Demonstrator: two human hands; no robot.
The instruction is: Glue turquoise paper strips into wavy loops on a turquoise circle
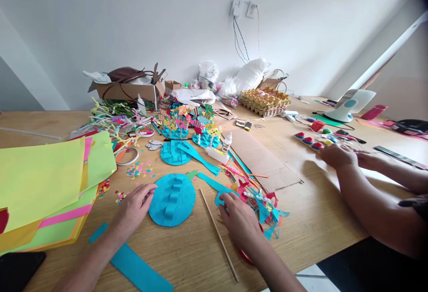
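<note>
A round blue paper disc point(172, 199) with folded blue strips on it lies on the wooden table in front of me. My left hand point(135, 206) rests at its left edge, fingers curled and touching the rim. My right hand point(239, 220) lies to the right of the disc, fingers closed on a small piece of blue paper point(220, 197). Under that hand sit red-handled scissors point(245, 256), mostly hidden. A thin wooden stick point(219, 235) lies between my hands.
Yellow, green and pink paper sheets point(43, 180) are stacked at the left. A blue strip point(133, 263) lies near the front edge. Paper scraps point(264, 205), cardboard point(261, 158), finished blue discs point(175, 151) and a glue bottle point(227, 142) fill the middle. Another person's hands point(337, 156) work at the right.
</note>
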